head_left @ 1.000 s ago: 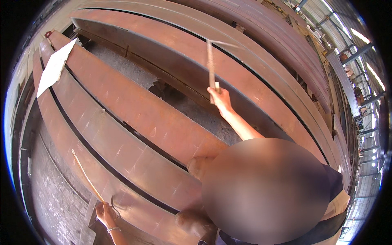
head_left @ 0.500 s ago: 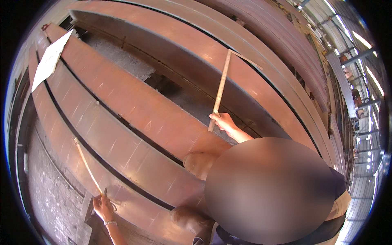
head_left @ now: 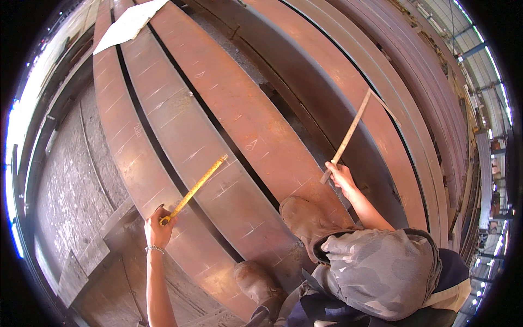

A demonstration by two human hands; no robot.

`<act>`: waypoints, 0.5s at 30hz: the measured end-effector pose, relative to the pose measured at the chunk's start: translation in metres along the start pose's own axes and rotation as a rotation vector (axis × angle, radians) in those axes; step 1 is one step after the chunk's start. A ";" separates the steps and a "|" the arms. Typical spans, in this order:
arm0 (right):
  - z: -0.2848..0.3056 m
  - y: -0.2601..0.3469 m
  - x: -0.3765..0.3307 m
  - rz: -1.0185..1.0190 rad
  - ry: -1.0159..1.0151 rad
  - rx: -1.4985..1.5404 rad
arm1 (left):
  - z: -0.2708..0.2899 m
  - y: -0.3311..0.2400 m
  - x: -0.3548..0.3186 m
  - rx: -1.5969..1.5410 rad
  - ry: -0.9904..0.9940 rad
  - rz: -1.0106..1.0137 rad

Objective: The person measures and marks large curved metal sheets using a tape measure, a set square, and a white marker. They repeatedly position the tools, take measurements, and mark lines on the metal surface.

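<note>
Rusty brown steel plates (head_left: 239, 125) lie side by side under your boots (head_left: 305, 218), long, stiff and surely far too heavy to lift by hand. Your yellow tape measure (head_left: 195, 188) runs diagonally across one; it looks light and floppy, so pinching its end works, and your left hand (head_left: 158, 229) is closed on it there. Your right hand (head_left: 342, 175) grips the pale flat ruler (head_left: 348, 133) at its lower end.

long rusty-brown steel plates (head_left: 256, 125) lie side by side with dark gaps between them, chalk marks scratched all over. a white sheet (head_left: 128, 24) sits on the far end, grey concrete floor (head_left: 71, 180) to the left. bright daylight on the left, roof framing (head_left: 463, 49) upper right.
</note>
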State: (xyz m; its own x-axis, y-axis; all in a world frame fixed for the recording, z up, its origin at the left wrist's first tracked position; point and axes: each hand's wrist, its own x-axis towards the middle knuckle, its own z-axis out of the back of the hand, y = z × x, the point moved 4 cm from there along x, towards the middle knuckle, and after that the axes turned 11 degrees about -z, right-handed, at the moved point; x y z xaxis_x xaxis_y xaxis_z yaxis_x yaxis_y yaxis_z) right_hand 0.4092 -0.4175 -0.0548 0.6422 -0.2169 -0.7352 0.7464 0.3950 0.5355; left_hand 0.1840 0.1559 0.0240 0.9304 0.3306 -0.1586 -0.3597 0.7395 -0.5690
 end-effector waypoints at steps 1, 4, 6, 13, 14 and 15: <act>0.003 0.001 -0.003 0.003 -0.100 -0.043 | 0.002 0.001 0.003 -0.051 -0.023 0.010; 0.012 0.021 -0.017 0.336 -0.501 -0.061 | 0.012 0.005 0.015 0.067 -0.019 -0.020; 0.015 0.041 -0.022 0.508 -0.529 -0.101 | 0.017 0.010 0.028 0.058 -0.001 -0.010; -0.015 0.102 -0.032 0.500 -0.232 0.017 | 0.022 0.015 0.086 0.144 0.028 -0.121; -0.023 0.107 -0.037 0.483 -0.202 0.018 | 0.020 0.014 0.091 0.159 0.029 -0.125; -0.029 0.114 -0.043 0.557 -0.243 -0.039 | 0.020 0.012 0.096 0.174 0.031 -0.130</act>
State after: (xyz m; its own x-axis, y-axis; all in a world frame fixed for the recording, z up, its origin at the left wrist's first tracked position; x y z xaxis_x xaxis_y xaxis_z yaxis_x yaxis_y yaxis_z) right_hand 0.4617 -0.3372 0.0265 0.9592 -0.1637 -0.2304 0.2826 0.5388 0.7937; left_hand 0.2678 0.2079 0.0179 0.9705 0.2099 -0.1189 -0.2409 0.8656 -0.4389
